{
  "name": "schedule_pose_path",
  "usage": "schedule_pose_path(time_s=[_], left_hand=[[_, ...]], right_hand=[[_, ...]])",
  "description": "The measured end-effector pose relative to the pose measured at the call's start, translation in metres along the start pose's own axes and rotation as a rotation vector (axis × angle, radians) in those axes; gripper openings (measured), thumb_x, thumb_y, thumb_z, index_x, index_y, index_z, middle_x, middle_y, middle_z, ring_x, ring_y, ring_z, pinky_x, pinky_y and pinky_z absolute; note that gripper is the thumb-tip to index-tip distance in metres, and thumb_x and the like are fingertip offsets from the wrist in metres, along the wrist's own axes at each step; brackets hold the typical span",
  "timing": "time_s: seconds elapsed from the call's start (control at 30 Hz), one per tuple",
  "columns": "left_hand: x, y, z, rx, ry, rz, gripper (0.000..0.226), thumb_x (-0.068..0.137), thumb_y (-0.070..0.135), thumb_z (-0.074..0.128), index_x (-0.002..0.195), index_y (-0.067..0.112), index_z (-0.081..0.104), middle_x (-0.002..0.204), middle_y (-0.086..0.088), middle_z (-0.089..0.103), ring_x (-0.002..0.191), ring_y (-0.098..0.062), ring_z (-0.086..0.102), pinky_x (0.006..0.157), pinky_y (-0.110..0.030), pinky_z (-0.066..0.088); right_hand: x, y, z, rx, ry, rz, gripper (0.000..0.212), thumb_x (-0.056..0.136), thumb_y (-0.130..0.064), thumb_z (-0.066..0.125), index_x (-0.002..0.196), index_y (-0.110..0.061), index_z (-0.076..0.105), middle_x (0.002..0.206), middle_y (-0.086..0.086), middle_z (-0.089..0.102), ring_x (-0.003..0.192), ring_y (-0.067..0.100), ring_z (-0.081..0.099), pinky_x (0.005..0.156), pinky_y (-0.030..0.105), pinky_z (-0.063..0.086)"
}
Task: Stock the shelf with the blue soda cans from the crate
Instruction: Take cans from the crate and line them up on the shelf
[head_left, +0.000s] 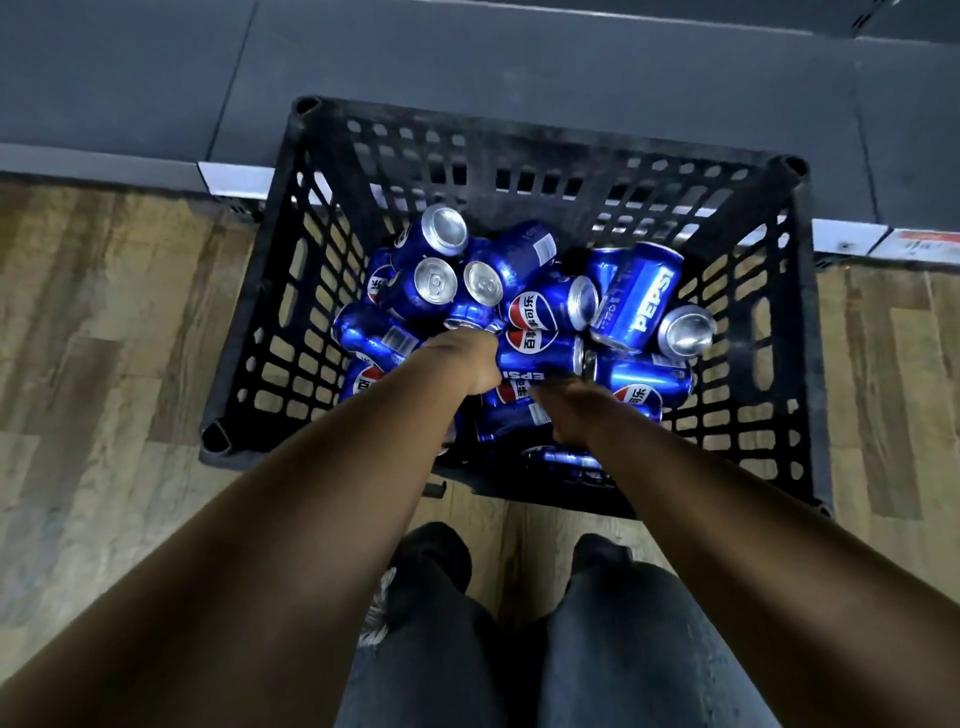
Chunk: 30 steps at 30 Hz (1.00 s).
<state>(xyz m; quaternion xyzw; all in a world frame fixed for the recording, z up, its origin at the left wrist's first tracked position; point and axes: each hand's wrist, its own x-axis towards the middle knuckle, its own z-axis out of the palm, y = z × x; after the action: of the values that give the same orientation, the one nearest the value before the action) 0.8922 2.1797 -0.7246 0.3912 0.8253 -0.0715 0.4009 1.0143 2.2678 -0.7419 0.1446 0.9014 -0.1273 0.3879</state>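
A black plastic crate (249, 332) stands on the floor, holding several blue soda cans (636, 301) piled at all angles. Both my arms reach down into it. My left hand (465, 364) is at the middle of the pile, its fingers curled down round a blue can (470, 318) whose silver rim shows just past the knuckles. My right hand (569, 413) is blurred and lies on the cans near the crate's front wall, next to a can lying on its side (540, 358). Its fingers are hidden. The dark grey shelf (467, 57) runs behind the crate.
The shelf's low front edge carries white price strips (234, 179) to the left and right of the crate. Wood-pattern floor (104, 338) lies on both sides. My legs in dark trousers (623, 649) and my shoes stand just in front of the crate.
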Motion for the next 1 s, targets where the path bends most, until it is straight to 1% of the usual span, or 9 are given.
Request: schedule_pose_path(time_s=[0.13, 0.27, 0.4, 0.47, 0.53, 0.6, 0.77, 0.93, 1.0], left_hand=[[0.002, -0.006, 0.005, -0.038, -0.022, -0.001, 0.026, 0.094, 0.025, 0.050, 0.113, 0.008, 0.054, 0.113, -0.012, 0.055, 0.096, -0.026, 0.051, 0.082, -0.033, 0.040], [0.009, -0.013, 0.017, -0.003, -0.084, -0.031, 0.026, 0.096, 0.022, 0.047, 0.112, 0.004, 0.057, 0.119, -0.021, 0.057, 0.108, -0.033, 0.053, 0.111, -0.043, 0.026], [0.013, -0.018, 0.020, 0.000, -0.117, -0.047, 0.022, 0.096, 0.020, 0.045, 0.105, 0.004, 0.058, 0.118, -0.024, 0.057, 0.110, -0.035, 0.052, 0.112, -0.042, 0.024], [0.013, -0.022, 0.019, -0.027, -0.114, -0.037, 0.024, 0.095, 0.022, 0.047, 0.107, 0.004, 0.058, 0.118, -0.023, 0.056, 0.107, -0.034, 0.052, 0.103, -0.040, 0.032], [0.011, -0.026, 0.017, -0.064, -0.108, -0.042, 0.018, 0.093, 0.025, 0.050, 0.098, 0.008, 0.056, 0.115, -0.021, 0.055, 0.092, -0.030, 0.052, 0.082, -0.036, 0.041], [0.004, -0.029, 0.013, -0.072, -0.103, -0.064, 0.015, 0.092, 0.027, 0.052, 0.090, 0.012, 0.053, 0.107, -0.018, 0.057, 0.083, -0.027, 0.052, 0.073, -0.033, 0.041], [-0.032, -0.027, -0.015, -0.053, -0.108, -0.116, 0.015, 0.091, 0.025, 0.054, 0.087, 0.011, 0.052, 0.075, -0.007, 0.050, 0.077, -0.025, 0.051, 0.070, -0.032, 0.040], [-0.100, -0.005, -0.063, -0.042, -0.113, -0.111, 0.013, 0.090, 0.021, 0.053, 0.085, 0.009, 0.051, 0.078, -0.009, 0.049, 0.076, -0.025, 0.050, 0.070, -0.033, 0.041], [-0.132, 0.005, -0.087, -0.073, -0.123, -0.111, 0.010, 0.091, 0.019, 0.054, 0.087, 0.010, 0.052, 0.075, -0.007, 0.048, 0.078, -0.026, 0.051, 0.071, -0.032, 0.042]], right_hand=[[0.013, -0.005, 0.001, -0.072, -0.040, 0.032, 0.055, 0.084, -0.016, 0.065, 0.134, -0.006, 0.044, 0.141, 0.017, 0.036, 0.132, 0.036, 0.035, 0.106, 0.042, 0.033], [0.018, -0.010, 0.002, -0.132, -0.071, 0.054, 0.058, 0.088, -0.018, 0.059, 0.141, -0.004, 0.039, 0.144, 0.018, 0.028, 0.135, 0.034, 0.026, 0.107, 0.044, 0.031], [0.017, -0.009, 0.002, 0.085, -0.088, 0.054, 0.064, 0.090, -0.017, 0.060, 0.145, -0.003, 0.030, 0.149, 0.020, 0.029, 0.137, 0.034, 0.032, 0.107, 0.030, 0.035], [0.014, -0.006, 0.001, 0.201, -0.099, 0.060, 0.064, 0.092, -0.015, 0.057, 0.146, -0.001, 0.024, 0.150, 0.020, 0.031, 0.136, 0.031, 0.034, 0.099, 0.016, 0.038], [0.009, -0.008, -0.003, 0.250, -0.092, 0.116, 0.071, 0.087, -0.012, 0.064, 0.146, -0.003, 0.025, 0.148, 0.019, 0.036, 0.133, 0.030, 0.039, 0.102, 0.023, 0.035], [0.000, -0.008, -0.006, 0.320, -0.107, 0.159, 0.061, 0.087, -0.010, 0.063, 0.141, -0.004, 0.037, 0.140, 0.016, 0.046, 0.126, 0.028, 0.047, 0.099, 0.027, 0.036], [-0.042, -0.005, -0.026, 0.378, -0.092, 0.296, 0.063, 0.081, -0.015, 0.072, 0.134, -0.001, 0.043, 0.129, 0.020, 0.055, 0.112, 0.029, 0.058, 0.083, 0.027, 0.045], [-0.118, -0.003, -0.076, 0.542, -0.008, 0.344, 0.065, 0.079, -0.025, 0.076, 0.129, 0.001, 0.044, 0.120, 0.019, 0.060, 0.089, 0.023, 0.059, 0.054, 0.025, 0.042], [-0.147, -0.006, -0.098, 0.578, 0.013, 0.365, 0.064, 0.077, -0.026, 0.077, 0.126, 0.002, 0.045, 0.115, 0.019, 0.063, 0.086, 0.022, 0.059, 0.052, 0.026, 0.042]])
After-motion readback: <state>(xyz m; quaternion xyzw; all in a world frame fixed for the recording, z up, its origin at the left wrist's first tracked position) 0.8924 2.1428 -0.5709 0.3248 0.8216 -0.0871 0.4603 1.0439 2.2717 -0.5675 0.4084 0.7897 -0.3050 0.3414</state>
